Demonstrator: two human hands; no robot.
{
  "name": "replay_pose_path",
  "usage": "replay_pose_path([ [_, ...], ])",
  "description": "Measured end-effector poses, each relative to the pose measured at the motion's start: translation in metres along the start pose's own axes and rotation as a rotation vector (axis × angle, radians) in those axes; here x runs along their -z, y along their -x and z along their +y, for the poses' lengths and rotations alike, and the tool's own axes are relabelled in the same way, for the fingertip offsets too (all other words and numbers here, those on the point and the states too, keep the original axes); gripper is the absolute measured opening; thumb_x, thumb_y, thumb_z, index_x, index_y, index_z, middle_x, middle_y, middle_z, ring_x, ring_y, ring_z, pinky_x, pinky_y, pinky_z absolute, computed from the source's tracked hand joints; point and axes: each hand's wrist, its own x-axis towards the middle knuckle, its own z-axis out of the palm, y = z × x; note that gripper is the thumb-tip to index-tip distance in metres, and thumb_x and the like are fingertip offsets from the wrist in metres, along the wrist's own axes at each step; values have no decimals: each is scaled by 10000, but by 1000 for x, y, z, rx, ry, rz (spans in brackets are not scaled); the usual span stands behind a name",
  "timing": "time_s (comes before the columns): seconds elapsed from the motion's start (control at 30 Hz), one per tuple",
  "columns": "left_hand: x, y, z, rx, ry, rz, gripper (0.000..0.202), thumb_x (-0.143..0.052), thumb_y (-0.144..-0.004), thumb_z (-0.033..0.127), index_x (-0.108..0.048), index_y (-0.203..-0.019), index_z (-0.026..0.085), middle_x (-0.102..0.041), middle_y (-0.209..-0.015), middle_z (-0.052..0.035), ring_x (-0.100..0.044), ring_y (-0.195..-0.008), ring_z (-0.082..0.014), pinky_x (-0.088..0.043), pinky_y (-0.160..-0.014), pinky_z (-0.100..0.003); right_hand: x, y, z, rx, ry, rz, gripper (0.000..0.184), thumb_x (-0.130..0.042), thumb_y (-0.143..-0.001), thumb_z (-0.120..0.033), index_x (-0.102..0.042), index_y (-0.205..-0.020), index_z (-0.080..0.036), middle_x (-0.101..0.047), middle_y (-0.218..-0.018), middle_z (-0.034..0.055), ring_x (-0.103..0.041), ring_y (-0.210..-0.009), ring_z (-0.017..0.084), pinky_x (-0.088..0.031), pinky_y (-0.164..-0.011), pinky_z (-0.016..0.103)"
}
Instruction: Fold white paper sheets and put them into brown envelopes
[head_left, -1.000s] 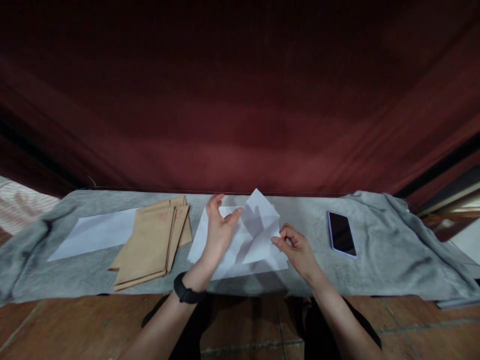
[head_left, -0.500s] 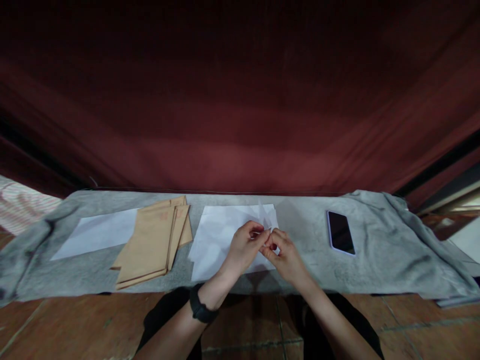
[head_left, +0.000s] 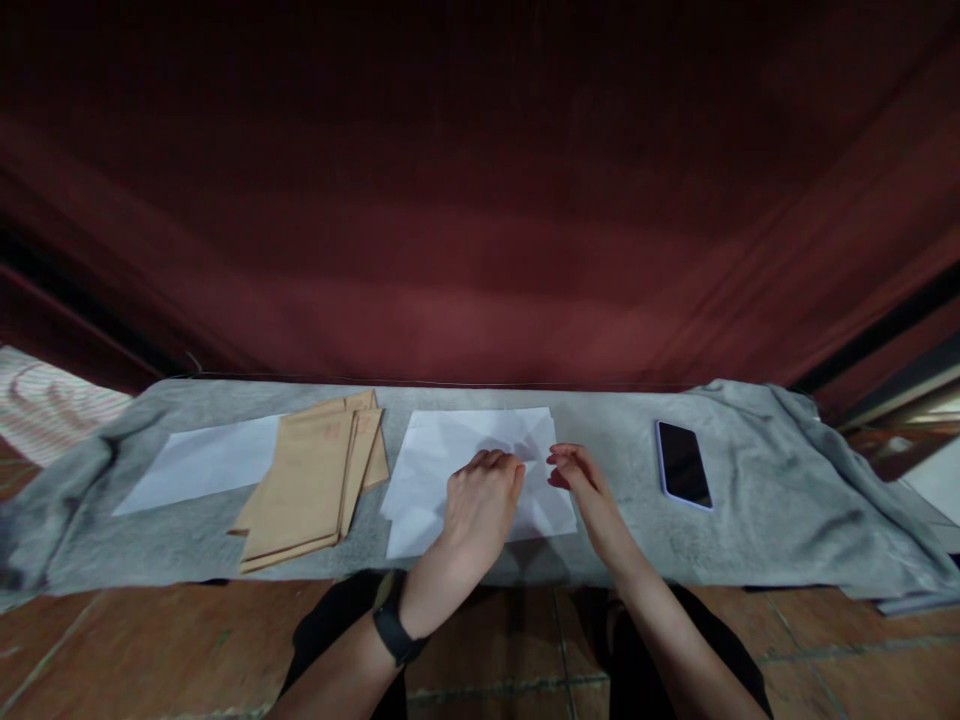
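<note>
My left hand (head_left: 481, 497) is closed above the white paper sheets (head_left: 420, 470), its back turned up. A tiny pale tip shows by its thumb; what the fingers hold is mostly hidden and too small to name. My right hand (head_left: 589, 487) hovers by the right edge of the sheets, fingers apart, with nothing visible in it. The sheets lie in a loose, uneven stack under both hands.
Left of the sheets, several brown paper envelopes (head_left: 304, 490) overlap a long white sheet (head_left: 206, 465). A phone (head_left: 683, 463) lies on the right. A grey cloth (head_left: 757, 500) covers the bench, with folds at both ends. Behind rises a dark red panel (head_left: 480, 300).
My hands were pinching together at a thin whitish, see-through piece. They have separated: the left closed and turned palm down, the right opened and shifted slightly right.
</note>
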Motion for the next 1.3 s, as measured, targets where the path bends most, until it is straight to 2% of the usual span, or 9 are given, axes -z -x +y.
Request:
replay_pose_path([
  [0.1, -6, 9, 6, -160, -93, 3, 204, -522, -930, 73, -687, -891, 185, -713, -894, -75, -654, -905, -238, -503, -756, -330, -1, -1, 5, -155, -75, 7, 344, -715, -810, -566, -716, -988, -271, -691, -1085, 50, -642, -945, 219, -559, -771, 331],
  [0.23, -20, 20, 18, -323, -145, -22, 205, -551, -892, 26, -684, -986, 150, -699, -945, -106, -638, -976, -263, -518, -825, -375, -2, -2, 14, -205, -77, -26, 359, -777, -734, -567, -728, -868, -238, -708, -876, 33, -656, -823, 200, -582, -671, 312],
  [0.33, -30, 25, 21, -353, -152, -38, 215, -566, -879, 15, -675, -998, 157, -694, -966, -109, -631, -1016, -258, -517, -859, -372, 7, -5, 21, -188, -28, -61, 364, -805, -681, -563, -685, -680, -219, -655, -669, -1, -615, -652, 166, -562, -581, 292],
  [0.47, -35, 31, 23, -352, -173, -45, 243, -557, -872, 8, -667, -1009, 176, -695, -953, -90, -634, -999, -244, -526, -828, -351, 18, -8, 27, -241, -20, -66, 376, -845, -631, -539, -673, -617, -205, -629, -570, -11, -575, -529, 138, -527, -550, 284],
  [0.6, -32, 36, 28, -277, -109, -86, 245, -553, -879, 17, -665, -1016, 187, -698, -972, -87, -637, -991, -245, -520, -751, -328, 18, -8, 25, -144, 19, -36, 414, -840, -633, -587, -657, -591, -218, -579, -493, -26, -524, -473, 131, -442, -499, 270],
  [0.77, -30, 24, 21, -44, 191, -105, 111, -601, -903, 106, -650, -861, 196, -688, -900, -56, -639, -914, -230, -488, -730, -315, 17, -5, 15, -62, 14, -32, 456, -810, -669, -641, -640, -600, -223, -567, -528, -35, -513, -526, 128, -451, -571, 278],
  [0.93, -30, 8, 6, 133, 489, -29, 197, -636, -887, 165, -577, -705, 212, -635, -780, 8, -618, -766, -163, -453, -693, -262, 10, 1, 15, -140, -137, -42, 360, -841, -686, -558, -708, -818, -250, -680, -816, -11, -631, -769, 160, -541, -743, 305],
  [1.1, -32, 12, 9, 95, 218, 12, 151, -559, -922, 112, -642, -834, 202, -671, -881, -41, -643, -888, -206, -502, -754, -298, 2, 5, 24, -294, -228, -40, 397, -843, -661, -524, -734, -899, -226, -730, -962, 56, -678, -819, 196, -587, -727, 351],
  [1.3, -40, 19, 17, -28, -181, -74, 264, -534, -888, -5, -684, -1043, 147, -684, -1017, -107, -638, -1020, -229, -554, -786, -294, 2, 4, 22, -322, -197, -54, 451, -776, -721, -567, -749, -966, -189, -749, -1037, 108, -692, -840, 208, -598, -726, 347],
])
